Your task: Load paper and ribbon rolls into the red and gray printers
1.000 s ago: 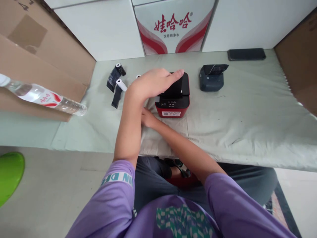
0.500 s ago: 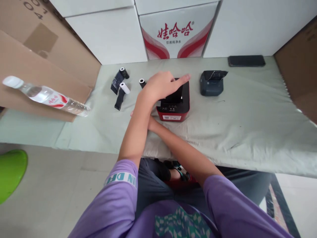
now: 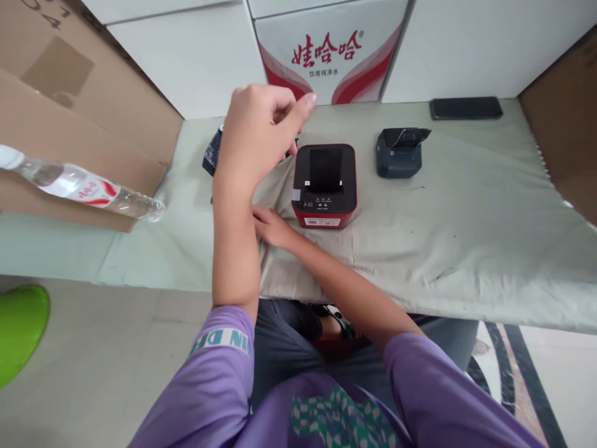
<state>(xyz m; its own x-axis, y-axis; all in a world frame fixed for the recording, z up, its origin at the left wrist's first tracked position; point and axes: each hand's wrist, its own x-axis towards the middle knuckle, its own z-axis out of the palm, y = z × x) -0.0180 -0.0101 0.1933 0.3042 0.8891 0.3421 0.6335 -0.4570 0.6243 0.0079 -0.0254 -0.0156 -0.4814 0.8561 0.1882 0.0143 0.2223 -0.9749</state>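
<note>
A person's left hand (image 3: 261, 134) hovers loosely curled; I cannot tell whether it grips anything. At its four o'clock sits a red-and-black printer (image 3: 325, 202). At six o'clock, the right hand (image 3: 275, 229) meets the left forearm (image 3: 236, 249), its grip also unclear. A dark device (image 3: 398, 162) stands at the printer's two o'clock.

The left forearm (image 3: 236, 249) hides the fingertips of the right hand (image 3: 275, 229); the left hand (image 3: 259, 127) partly covers black film (image 3: 211, 151). The left edge crops the water bottle (image 3: 84, 185). The printer label (image 3: 321, 222) is illegibly small.
</note>
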